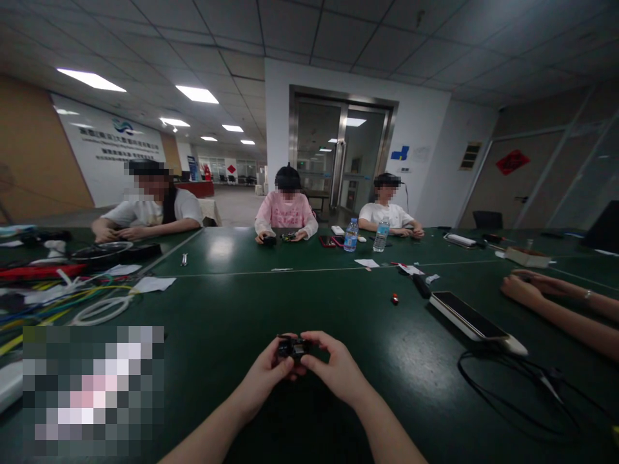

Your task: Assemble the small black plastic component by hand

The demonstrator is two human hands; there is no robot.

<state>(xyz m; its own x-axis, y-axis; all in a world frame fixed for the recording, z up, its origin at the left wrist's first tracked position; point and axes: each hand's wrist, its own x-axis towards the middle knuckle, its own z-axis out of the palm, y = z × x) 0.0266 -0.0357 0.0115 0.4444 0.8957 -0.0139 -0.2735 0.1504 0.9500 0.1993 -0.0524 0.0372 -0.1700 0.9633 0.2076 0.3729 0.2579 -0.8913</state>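
Note:
Between my two hands, just above the dark green table point(232, 386), is a small black device point(293, 349) with a shiny, rounded part; its exact kind does not show. My left hand point(265, 372) grips its left side, thumb in front and fingers behind. On the other side my right hand point(336, 367) pinches it between thumb and index finger. My fingertips cover much of the device, and the two hands almost touch below it.
Cables point(104, 309) and papers crowd the left side. At right lie a phone on a white box point(469, 316), a black cable point(522, 393) and a small orange-and-black item point(395, 298). Water bottles point(351, 236) stand farther back. Several people sit around; a co-worker's hands point(525, 287) are at right.

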